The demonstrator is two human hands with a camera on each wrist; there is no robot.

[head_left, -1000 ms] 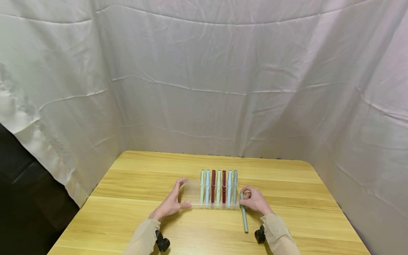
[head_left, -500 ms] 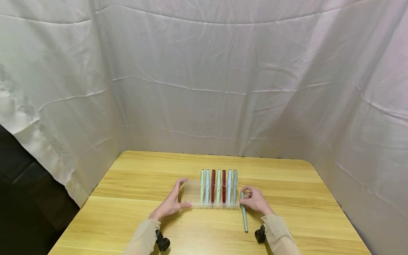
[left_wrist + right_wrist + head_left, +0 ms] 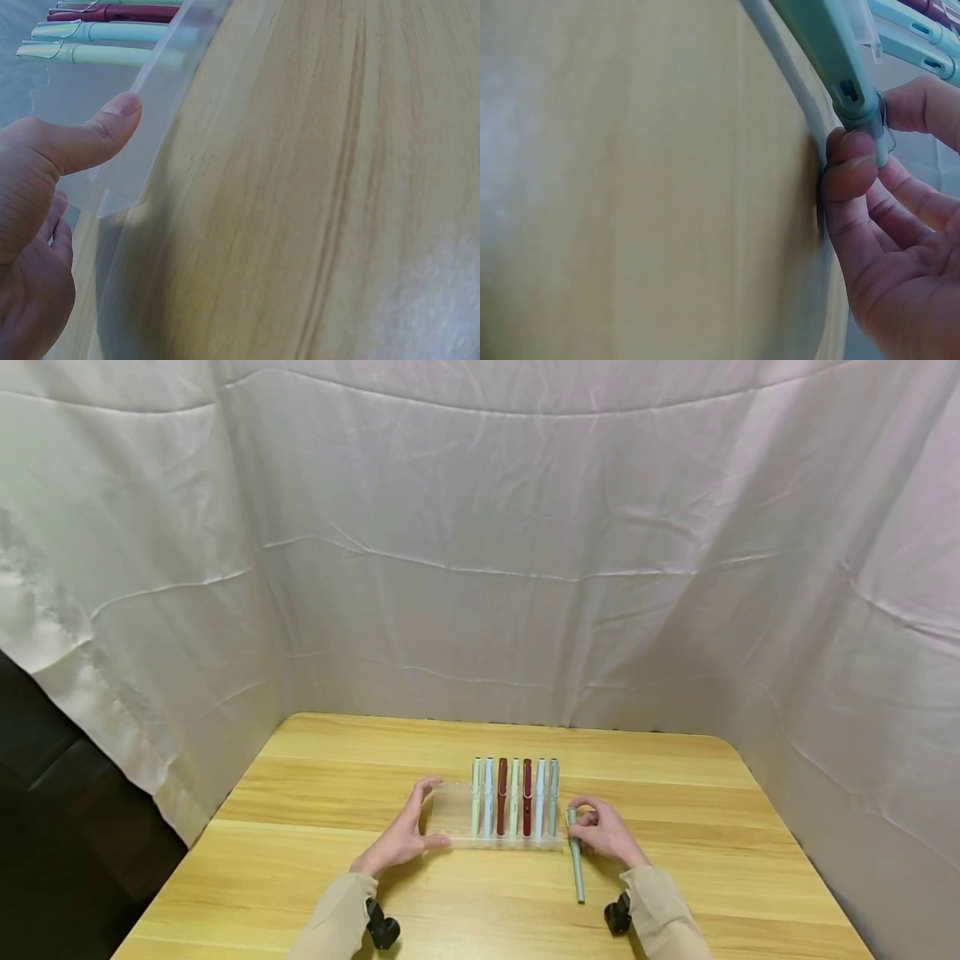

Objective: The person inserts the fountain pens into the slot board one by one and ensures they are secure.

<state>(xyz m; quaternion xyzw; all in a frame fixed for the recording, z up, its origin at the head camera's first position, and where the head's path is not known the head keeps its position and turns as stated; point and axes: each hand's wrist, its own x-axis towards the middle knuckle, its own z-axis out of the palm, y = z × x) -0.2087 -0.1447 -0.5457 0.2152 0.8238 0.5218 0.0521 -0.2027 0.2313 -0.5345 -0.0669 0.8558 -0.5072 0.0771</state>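
Observation:
A clear acrylic pen rack (image 3: 452, 810) stands mid-table with several capped pens side by side in it: pale green, light blue, dark red (image 3: 527, 814) and, rightmost, grey-green. My left hand (image 3: 405, 833) grips the rack's left end, thumb over the front and fingers behind; the left wrist view shows the thumb (image 3: 97, 139) against the clear plastic. Just off the rack's right end, my right hand (image 3: 606, 835) pinches another grey-green pen (image 3: 577, 868) near its clip end. Its barrel slants down toward the front. In the right wrist view, thumb and fingertips close on the pen (image 3: 829, 56) by its metal clip.
The wood-grain table (image 3: 480, 918) lies under everything. A pale cloth curtain (image 3: 480, 568) surrounds its back and sides. Black wrist cameras (image 3: 384, 931) sit at both cuffs.
My right hand, with the pen, has shifted slightly to the right, away from the rack's end. The left hand and the rack have stayed in place.

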